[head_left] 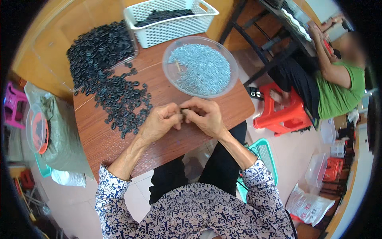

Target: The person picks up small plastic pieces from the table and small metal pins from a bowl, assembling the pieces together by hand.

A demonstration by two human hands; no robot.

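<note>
Close together over the front of the wooden table (171, 87), my left hand (163, 120) and my right hand (205, 116) meet with pinched fingertips. A small dark piece shows between them, mostly covered by the fingers; its kind cannot be made out. Just beyond my right hand stands a clear round bowl (167, 72) of small silvery-blue metal pins (205, 67), with a thin wooden stick (178, 65) in it. To the left of my left hand, small black ring-shaped plastic parts (125, 99) lie scattered, spreading from a heap in a clear tub (136, 49).
A white perforated basket (175, 34) holding dark parts stands at the table's far edge. At right, a person in a green shirt (340, 91) works by a red stool (284, 111). A green basket (268, 157) sits on the floor; a sack (63, 139) stands at left.
</note>
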